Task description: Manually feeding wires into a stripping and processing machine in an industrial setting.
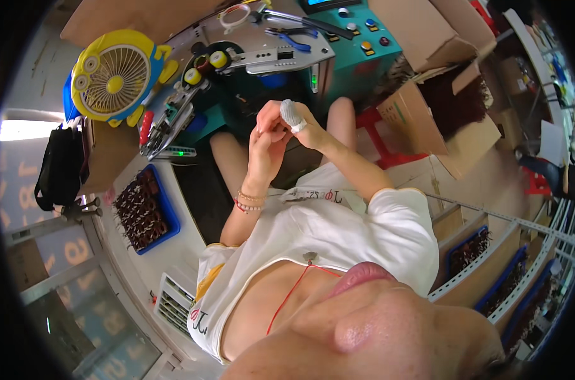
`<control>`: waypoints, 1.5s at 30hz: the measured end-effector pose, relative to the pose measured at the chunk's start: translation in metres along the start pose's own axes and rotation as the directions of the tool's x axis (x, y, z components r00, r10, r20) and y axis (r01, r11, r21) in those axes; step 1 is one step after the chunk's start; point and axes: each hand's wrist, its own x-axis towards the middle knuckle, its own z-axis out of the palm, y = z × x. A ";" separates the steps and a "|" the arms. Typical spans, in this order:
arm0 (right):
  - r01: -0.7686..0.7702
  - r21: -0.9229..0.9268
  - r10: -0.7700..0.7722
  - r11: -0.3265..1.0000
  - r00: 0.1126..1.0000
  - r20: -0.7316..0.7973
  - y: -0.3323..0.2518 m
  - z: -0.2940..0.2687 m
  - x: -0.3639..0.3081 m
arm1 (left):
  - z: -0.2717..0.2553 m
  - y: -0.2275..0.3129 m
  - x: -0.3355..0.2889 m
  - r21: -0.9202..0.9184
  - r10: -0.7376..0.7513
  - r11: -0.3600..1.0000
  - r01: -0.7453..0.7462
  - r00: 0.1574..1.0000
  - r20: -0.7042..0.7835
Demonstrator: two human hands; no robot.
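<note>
My left hand (267, 152) and my right hand (303, 128) meet in front of my lap, fingers bent and touching. A grey-white fabric finger cover (292, 115) is on a digit of my right hand. Whatever lies between the fingertips is hidden or too small to name. Beaded bracelets (249, 204) circle my left wrist. Just beyond the hands stands a bench machine (275, 60) with yellow rollers (218, 59), and a dark ring-shaped part (203, 63) sits between them. Blue-handled pliers (293, 42) lie on the machine's plate.
A teal control box (357, 54) with knobs stands back right, a yellow fan (114, 79) back left. On the left, a blue tray (173, 221) holds dark-brown wire coils. Right are an open cardboard box (414, 117), a red stool (385, 149) and a shelf rack (509, 215) with trays.
</note>
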 end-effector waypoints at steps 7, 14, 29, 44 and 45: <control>0.019 -0.177 -0.015 0.984 1.000 0.023 -0.074 -0.060 0.052 | 0.044 0.015 0.040 0.235 0.135 0.958 -0.165 0.981 0.136; -0.252 -0.812 -0.364 0.526 0.797 -0.483 -0.189 -0.319 0.233 | -0.011 0.019 0.047 0.570 0.090 0.818 -0.081 0.996 0.012; -0.700 -0.713 -0.433 0.042 0.631 -0.644 -0.149 -0.465 0.319 | -0.072 -0.010 0.027 0.401 0.038 0.899 0.175 0.882 -0.470; 0.231 -0.972 -0.705 0.040 0.696 0.137 -0.260 -0.213 0.292 | -0.072 0.000 0.001 0.587 0.179 0.809 0.030 0.939 -0.294; 0.374 -0.892 -0.732 -0.255 0.528 0.431 -0.259 -0.174 0.290 | -0.062 0.009 0.007 0.613 0.196 0.790 0.003 0.947 -0.256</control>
